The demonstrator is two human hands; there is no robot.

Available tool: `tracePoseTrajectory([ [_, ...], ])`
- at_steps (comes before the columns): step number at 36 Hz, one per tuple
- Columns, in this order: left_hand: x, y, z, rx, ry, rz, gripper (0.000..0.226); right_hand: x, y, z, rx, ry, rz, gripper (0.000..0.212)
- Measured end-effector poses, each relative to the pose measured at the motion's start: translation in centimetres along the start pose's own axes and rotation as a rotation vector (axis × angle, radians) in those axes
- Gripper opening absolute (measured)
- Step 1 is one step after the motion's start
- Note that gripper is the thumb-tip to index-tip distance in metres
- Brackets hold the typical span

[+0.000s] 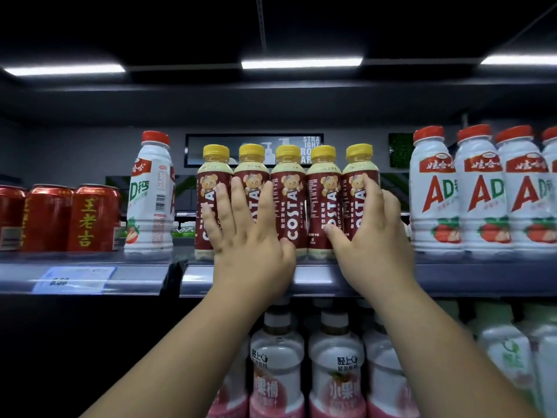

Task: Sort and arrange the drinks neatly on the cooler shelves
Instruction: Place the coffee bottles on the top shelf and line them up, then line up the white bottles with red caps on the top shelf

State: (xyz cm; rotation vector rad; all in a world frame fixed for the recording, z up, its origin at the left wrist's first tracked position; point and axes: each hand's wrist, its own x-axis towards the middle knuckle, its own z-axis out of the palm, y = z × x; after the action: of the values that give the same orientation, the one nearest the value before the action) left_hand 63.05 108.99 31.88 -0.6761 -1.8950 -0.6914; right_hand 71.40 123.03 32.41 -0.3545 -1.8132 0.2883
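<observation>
Head view: the five Costa coffee bottles [287, 200] stand upright in a tight row, side by side, on the upper shelf [452, 274] at the centre of my sight, yellow caps up and labels mostly facing me.

My left hand [253, 245] lies flat against the fronts of the two bottles at the 9 o'clock end of the row. Its fingers [241, 203] are straight and spread, pointing to 12 o'clock, with the thumb reaching toward the middle bottle.

My right hand [370, 236] is laid on the bottle at the 3 o'clock end. Its fingers [366, 191] are close together and pointing up, and the thumb is stretched to 9 o'clock across the foot of the fourth bottle. Neither hand wraps round a bottle; both press on the labels.

At 9 o'clock from the row stands a single white AD milk bottle [150, 194], turned sideways. Beyond it stand red herbal tea cans [90, 218]. A price tag [72, 279] sits on the shelf edge below them.

At 3 o'clock, a line of white AD bottles [482, 191] faces forward, set a little apart from the Costa row.

At 6 o'clock, between my forearms, pink-labelled bottles [277, 372] fill the lower shelf.

At 12 o'clock, light strips [301, 63] glow.
</observation>
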Motion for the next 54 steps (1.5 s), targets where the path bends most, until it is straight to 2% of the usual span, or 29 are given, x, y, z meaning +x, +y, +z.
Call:
tracePoseTrajectory([
  [6, -0.1, -0.1, 0.2, 0.085, -0.009, -0.019, 0.090, -0.1, 0.0, -0.2, 0.014, 0.003, -0.014, 0.091],
  [13, -0.5, -0.5, 0.0, 0.018, 0.026, 0.029, 0.081, -0.4, -0.1, -0.3, 0.017, 0.013, -0.026, 0.088],
  [17, -1.5, -2.2, -1.3, -0.024, 0.049, 0.069, 0.075, -1.0, -0.6, -0.4, 0.002, 0.123, -0.095, 0.075],
  [20, -2.2, -5.0, -2.8, 0.014, 0.050, 0.047, 0.073, -2.2, -1.8, 0.3, 0.114, 0.229, -0.214, 0.062],
  [25, -2.3, -10.5, -6.3, 0.050, 0.095, 0.020, 0.069, -5.0, -7.2, 3.1, 0.346, 0.056, -0.351, 0.052],
  [27, -2.1, -12.7, -7.5, 0.043, 0.122, 0.016, 0.066, -5.6, -9.8, 4.1, 0.446, -0.048, -0.344, 0.050],
  [30, -1.8, -16.0, -9.0, 0.030, 0.089, 0.021, 0.063, -5.6, -13.5, 5.7, 0.569, -0.232, -0.214, 0.055],
  [33, -1.7, -18.7, -10.0, 0.022, 0.008, 0.026, 0.057, -5.1, -16.9, 7.4, 0.593, -0.311, -0.159, 0.060],
  [37, -1.8, -21.4, -10.4, -0.042, -0.045, 0.068, 0.051, -4.4, -20.5, 9.5, 0.531, -0.329, -0.151, 0.067],
  [43, -1.8, -24.2, -10.3, -0.174, -0.076, 0.098, 0.050, -3.0, -23.3, 12.7, 0.323, -0.374, -0.087, 0.099],
  [46, -2.0, -25.1, -10.3, -0.248, -0.092, 0.096, 0.054, -2.7, -23.5, 13.6, 0.266, -0.342, -0.081, 0.103],
  [49, -1.9, -25.4, -10.7, -0.350, -0.151, 0.075, 0.062, -2.9, -23.3, 13.8, 0.381, -0.271, -0.072, 0.099],
  [54, -0.7, -24.2, -12.0, -0.644, -0.193, 0.009, 0.065, -2.9, -23.4, 11.4, 0.730, -0.216, -0.063, 0.098],
])
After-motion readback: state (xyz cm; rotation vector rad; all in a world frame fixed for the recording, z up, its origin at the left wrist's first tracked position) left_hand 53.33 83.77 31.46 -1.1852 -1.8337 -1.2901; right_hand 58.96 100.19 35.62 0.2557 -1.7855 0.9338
